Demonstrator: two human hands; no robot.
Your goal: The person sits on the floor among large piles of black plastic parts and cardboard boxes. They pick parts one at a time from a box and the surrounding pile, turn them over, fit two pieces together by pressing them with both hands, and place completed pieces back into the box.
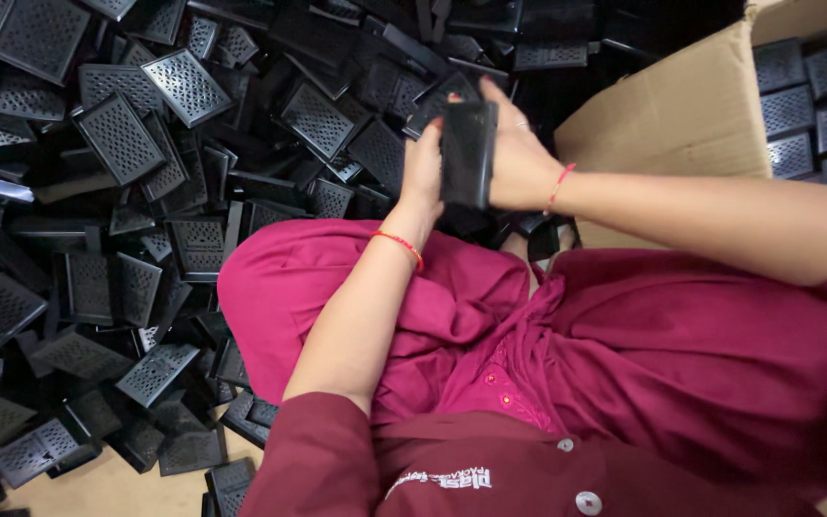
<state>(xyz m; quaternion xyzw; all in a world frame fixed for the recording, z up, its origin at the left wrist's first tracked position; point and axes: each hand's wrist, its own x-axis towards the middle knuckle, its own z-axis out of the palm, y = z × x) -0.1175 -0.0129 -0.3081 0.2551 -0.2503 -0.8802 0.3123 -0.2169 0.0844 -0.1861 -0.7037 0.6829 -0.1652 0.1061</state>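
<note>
Far left & across the floor: a big loose heap of black plastic rectangular grille panels [122, 139] w/ perforated mesh faces, lying at all angles, some face up, some on edge, many overlapping. Bare tan floor [112, 483] shows only at the bottom left, under the heap's edge.

Centre: the person sits w/ knees up, dark pink trousers [318, 278] and a maroon buttoned shirt [490, 474] filling the lower middle. Left hand [423, 172], red thread bracelet at the wrist, is raised over the lap, fingers wrapped on the left long edge of one black plastic panel held upright [468, 153]. That panel sits between both hands, above the knees and in front of the heap, narrow end up, its plain side toward the camera.

Right hand [519, 163], also w/ a red thread bracelet and a ring, grips the panel's right edge, thumb over the top corner. So both hands are close together, clamped on the same piece from opposite sides; neither is free.

To handle it well, judging by the grip: keep fingers on the edges, not pressing the thin mesh, hold it square so both faces can be checked, and keep it clear of the pile so it doesn't snag.

Far right: an open brown cardboard box [691, 115], flap leaning toward the person, w/ similar black grille panels laid in neat rows [815, 105] inside, just beyond the right forearm.
</note>
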